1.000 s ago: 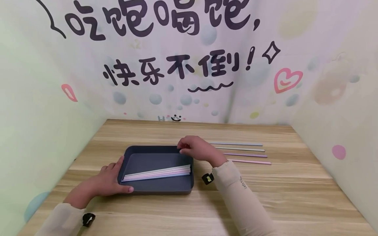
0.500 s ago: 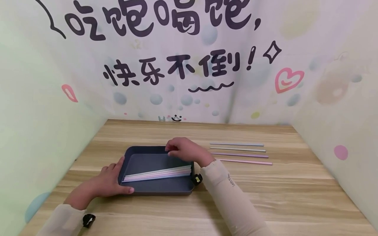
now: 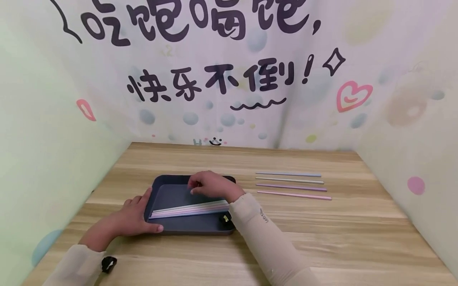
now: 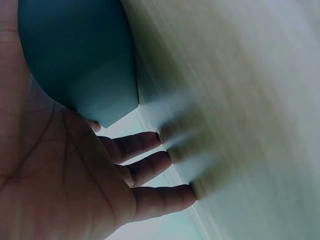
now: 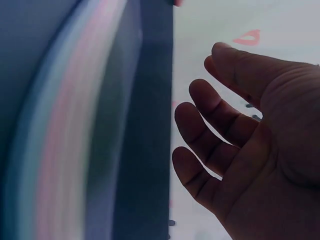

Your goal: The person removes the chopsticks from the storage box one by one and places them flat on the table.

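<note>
A dark grey tray [image 3: 175, 193] lies on the table, with a bundle of pastel chopsticks [image 3: 189, 209] aslant inside. My left hand [image 3: 130, 217] braces its near left corner, thumb along the front and index finger along the side. In the left wrist view, the other fingers [image 4: 150, 202] extend straight to the tabletop beside the tray wall [image 4: 82, 55]. Over the tray's back part hangs my right hand [image 3: 211, 186], fingers loosely bent and holding nothing. The right wrist view shows that hand's palm and bent fingers [image 5: 192, 120] near the blurred chopsticks [image 5: 55, 160].
Right of the tray, several single chopsticks lie spaced on the wooden table [image 3: 343, 234]: a blue one [image 3: 288, 174], a silvery one [image 3: 290, 180], a purple one [image 3: 291, 187] and a pink one [image 3: 294, 195]. A printed curtain [image 3: 214, 115] rises behind the table.
My right hand has moved left, from the tray's right end to over its back middle, uncovering the left ends of the single chopsticks. My left hand stays at the tray corner.
</note>
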Available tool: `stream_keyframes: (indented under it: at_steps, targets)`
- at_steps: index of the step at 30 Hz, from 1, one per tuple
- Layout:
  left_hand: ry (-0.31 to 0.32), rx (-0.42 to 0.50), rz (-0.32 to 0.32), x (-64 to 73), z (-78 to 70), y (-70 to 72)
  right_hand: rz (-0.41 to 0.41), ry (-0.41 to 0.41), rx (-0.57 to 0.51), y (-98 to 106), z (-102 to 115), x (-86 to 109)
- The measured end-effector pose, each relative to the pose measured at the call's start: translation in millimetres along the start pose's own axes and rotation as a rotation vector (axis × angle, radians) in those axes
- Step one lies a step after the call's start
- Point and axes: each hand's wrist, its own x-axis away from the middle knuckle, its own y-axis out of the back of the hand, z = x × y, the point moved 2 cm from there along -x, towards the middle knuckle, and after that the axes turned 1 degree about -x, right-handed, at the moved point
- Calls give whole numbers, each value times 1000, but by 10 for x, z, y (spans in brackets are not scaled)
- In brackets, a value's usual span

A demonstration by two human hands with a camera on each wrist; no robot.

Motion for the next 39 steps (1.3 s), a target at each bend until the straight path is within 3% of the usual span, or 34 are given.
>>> stream_keyframes:
  at_steps: [7,15,39]
  targets:
    - [2,-19,-1,-44,-35,8,31,-58,-25,-167,-120,0]
    - [5,-18,0,-20,-41,26,47,-88,21,-253,-124,32]
    - [7,-1,2,-4,-15,0,58,-60,92,-336,-192,-1]
